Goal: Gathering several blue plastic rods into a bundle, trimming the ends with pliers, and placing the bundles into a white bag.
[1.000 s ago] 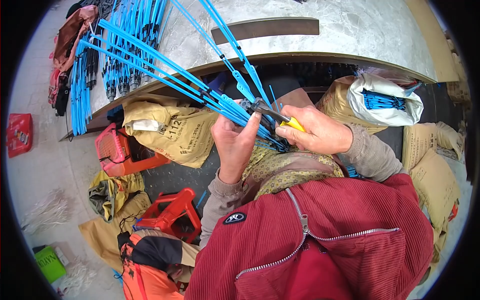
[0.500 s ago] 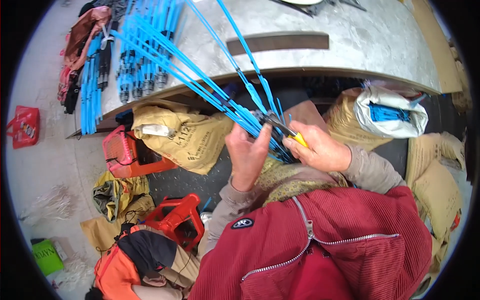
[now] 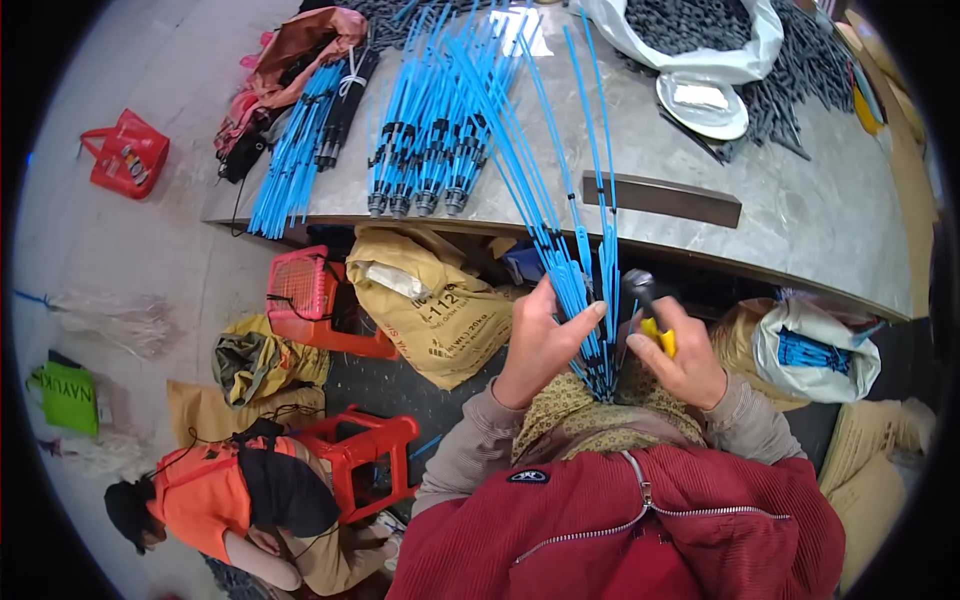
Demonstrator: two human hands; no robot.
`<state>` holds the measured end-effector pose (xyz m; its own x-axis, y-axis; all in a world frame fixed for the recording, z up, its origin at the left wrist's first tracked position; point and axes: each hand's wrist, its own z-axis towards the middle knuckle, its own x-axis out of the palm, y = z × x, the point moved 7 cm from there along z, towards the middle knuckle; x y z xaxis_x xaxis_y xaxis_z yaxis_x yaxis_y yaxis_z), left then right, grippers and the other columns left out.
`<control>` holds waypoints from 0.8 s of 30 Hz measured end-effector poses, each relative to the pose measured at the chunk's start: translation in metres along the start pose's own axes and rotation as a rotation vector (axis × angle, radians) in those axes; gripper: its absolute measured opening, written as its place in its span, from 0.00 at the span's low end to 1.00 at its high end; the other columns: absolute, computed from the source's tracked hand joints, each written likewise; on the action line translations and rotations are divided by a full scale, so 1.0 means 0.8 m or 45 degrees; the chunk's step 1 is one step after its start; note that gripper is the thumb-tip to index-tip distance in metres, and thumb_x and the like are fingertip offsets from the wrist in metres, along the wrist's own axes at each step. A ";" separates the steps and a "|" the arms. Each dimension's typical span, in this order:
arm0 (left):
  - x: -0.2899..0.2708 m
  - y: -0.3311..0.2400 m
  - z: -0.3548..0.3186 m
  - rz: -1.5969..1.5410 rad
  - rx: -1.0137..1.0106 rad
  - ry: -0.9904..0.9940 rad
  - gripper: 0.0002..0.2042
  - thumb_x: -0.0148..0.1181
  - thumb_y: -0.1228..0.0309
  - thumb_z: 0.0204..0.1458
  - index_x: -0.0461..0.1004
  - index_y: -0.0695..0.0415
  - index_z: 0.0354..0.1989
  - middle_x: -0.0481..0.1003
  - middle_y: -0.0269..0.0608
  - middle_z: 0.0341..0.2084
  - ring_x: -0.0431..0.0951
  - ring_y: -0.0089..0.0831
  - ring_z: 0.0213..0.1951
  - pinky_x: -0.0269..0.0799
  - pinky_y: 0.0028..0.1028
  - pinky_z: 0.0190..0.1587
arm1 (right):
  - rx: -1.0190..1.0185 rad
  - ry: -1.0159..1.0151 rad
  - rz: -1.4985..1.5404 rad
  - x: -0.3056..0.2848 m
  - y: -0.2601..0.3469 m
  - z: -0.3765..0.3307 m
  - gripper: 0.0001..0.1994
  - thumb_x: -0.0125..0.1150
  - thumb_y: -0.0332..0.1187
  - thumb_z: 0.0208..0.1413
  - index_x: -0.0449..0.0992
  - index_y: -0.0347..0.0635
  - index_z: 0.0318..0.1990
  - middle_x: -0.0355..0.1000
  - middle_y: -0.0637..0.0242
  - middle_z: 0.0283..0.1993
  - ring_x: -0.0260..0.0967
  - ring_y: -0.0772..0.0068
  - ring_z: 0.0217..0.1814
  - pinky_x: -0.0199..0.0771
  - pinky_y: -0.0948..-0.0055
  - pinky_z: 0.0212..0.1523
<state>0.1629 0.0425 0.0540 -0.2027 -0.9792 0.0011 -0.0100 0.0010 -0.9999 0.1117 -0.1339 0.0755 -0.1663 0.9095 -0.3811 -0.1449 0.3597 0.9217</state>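
Observation:
A bundle of blue umbrella ribs (image 3: 535, 215) with black joints stands in front of me, its lower end above my lap and its long tips fanning out over the table. My left hand (image 3: 540, 345) is closed round the lower ribs, thumb lying across them. To the right, my right hand (image 3: 690, 368) grips yellow-handled pliers (image 3: 653, 333). A round dark grey piece (image 3: 638, 282) shows at the tool's upper end; whether the jaws hold it I cannot tell. The pliers are just beside the ribs, apart from the joints.
On the grey table (image 3: 810, 200) lie several blue umbrella frames (image 3: 425, 150), a dark bar (image 3: 665, 200) and a heap of small dark parts (image 3: 690, 30). Sacks (image 3: 430, 310) stand below its edge. A person in orange (image 3: 205, 495) bends near a red stool (image 3: 375, 450) at left.
The view has shifted, showing more of the table. The ribs now stand more upright. My right hand has drawn the pliers off the rib joints to the right, with their head up.

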 end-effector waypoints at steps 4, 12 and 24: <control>-0.016 -0.045 0.029 -0.152 -0.077 0.047 0.16 0.68 0.79 0.51 0.72 0.66 0.47 0.78 0.36 0.35 0.77 0.19 0.35 0.75 0.23 0.38 | -0.031 -0.173 0.099 -0.021 -0.008 0.029 0.22 0.74 0.31 0.48 0.68 0.35 0.47 0.72 0.67 0.35 0.69 0.80 0.33 0.72 0.77 0.35; -0.030 -0.149 0.114 -0.024 0.212 0.134 0.14 0.65 0.64 0.56 0.76 0.64 0.38 0.77 0.31 0.26 0.73 0.15 0.28 0.70 0.21 0.30 | 0.174 0.072 0.814 0.028 0.012 0.106 0.29 0.76 0.28 0.44 0.67 0.38 0.53 0.71 0.71 0.42 0.69 0.83 0.38 0.72 0.79 0.41; -0.296 -0.154 0.277 0.753 0.656 -0.558 0.26 0.70 0.53 0.51 0.78 0.68 0.43 0.78 0.38 0.34 0.74 0.22 0.37 0.70 0.22 0.40 | -0.005 -0.139 0.681 0.026 0.061 0.314 0.11 0.68 0.36 0.55 0.73 0.41 0.37 0.71 0.74 0.28 0.68 0.83 0.27 0.69 0.80 0.28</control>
<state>0.4287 0.2292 0.1744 0.3578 -0.8371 -0.4137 0.4394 0.5419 -0.7164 0.3465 -0.0448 0.1304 -0.1160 0.9817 0.1510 -0.0716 -0.1599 0.9845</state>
